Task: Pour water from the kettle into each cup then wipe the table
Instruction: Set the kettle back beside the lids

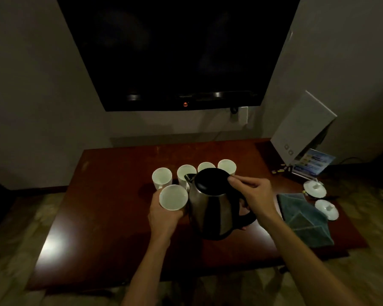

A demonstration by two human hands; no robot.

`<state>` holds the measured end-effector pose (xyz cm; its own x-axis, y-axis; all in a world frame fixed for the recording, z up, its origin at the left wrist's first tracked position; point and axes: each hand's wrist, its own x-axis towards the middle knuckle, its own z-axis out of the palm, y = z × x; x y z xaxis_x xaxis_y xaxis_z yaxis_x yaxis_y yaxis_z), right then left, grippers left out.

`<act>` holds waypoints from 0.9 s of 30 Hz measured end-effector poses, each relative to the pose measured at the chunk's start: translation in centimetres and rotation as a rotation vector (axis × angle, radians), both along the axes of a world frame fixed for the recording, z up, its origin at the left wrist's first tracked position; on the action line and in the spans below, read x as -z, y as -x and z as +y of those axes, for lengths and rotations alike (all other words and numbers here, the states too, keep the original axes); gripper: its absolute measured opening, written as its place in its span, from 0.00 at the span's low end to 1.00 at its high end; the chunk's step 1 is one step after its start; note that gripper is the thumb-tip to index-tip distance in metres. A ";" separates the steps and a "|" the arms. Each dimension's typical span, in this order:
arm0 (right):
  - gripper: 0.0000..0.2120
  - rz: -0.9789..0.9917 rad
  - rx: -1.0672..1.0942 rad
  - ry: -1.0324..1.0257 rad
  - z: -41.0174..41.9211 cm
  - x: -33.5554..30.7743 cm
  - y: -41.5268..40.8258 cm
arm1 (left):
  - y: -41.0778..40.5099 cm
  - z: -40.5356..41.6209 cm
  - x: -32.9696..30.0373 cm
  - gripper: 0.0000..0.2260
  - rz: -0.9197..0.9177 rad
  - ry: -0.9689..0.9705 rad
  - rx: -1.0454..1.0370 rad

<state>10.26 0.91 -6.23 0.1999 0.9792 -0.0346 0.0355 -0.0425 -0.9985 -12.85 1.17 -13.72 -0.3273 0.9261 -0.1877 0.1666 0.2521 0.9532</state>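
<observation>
A steel kettle (210, 215) with a black lid is held above the dark red table (102, 195). My right hand (255, 196) grips its black handle, thumb resting on the lid. My left hand (164, 215) holds a white cup (173, 197) just left of the kettle, below its spout. Several more white cups stand in a row behind: one at the left (161, 176), one partly behind the spout (185, 173), and two further right (227, 166). A folded blue-grey cloth (305, 219) lies on the table to the right.
Two white cup lids (314, 188) (326, 209) lie beyond the cloth at the table's right edge. A white board (301, 131) and a leaflet stand (312, 163) sit at the back right. A dark television (175, 51) hangs on the wall above.
</observation>
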 end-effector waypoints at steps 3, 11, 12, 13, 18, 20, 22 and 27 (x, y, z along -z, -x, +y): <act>0.10 0.054 0.060 0.034 0.0 2.6 0.4 | 0.3 -0.2 1.5 0.37 0.021 0.025 -0.024; 0.12 0.085 0.177 0.123 0.2 8.5 1.9 | 1.4 0.2 5.4 0.36 0.086 0.101 -0.099; 0.14 0.070 0.179 0.128 0.2 9.1 2.0 | 1.7 0.4 5.8 0.36 0.094 0.102 -0.102; 0.15 0.059 0.184 0.127 0.2 9.6 2.1 | 2.0 0.7 6.2 0.36 0.102 0.094 -0.109; 0.15 0.021 0.208 0.099 0.5 11.5 2.9 | 3.7 2.2 7.8 0.37 0.147 0.076 -0.174; 0.14 0.012 0.240 0.096 0.9 12.4 3.4 | 4.6 2.7 8.2 0.37 0.162 0.060 -0.197; 0.14 0.019 0.279 0.101 1.4 13.0 4.1 | 5.3 3.3 8.6 0.37 0.173 0.062 -0.207; 0.15 0.012 0.269 0.078 2.5 13.5 5.5 | 7.2 5.3 9.8 0.36 0.170 0.094 -0.227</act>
<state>4.78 3.37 -19.77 0.4517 0.8852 -0.1114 0.0006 -0.1252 -0.9921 -20.10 6.48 -23.53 -0.5582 0.8068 -0.1934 0.2516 0.3868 0.8872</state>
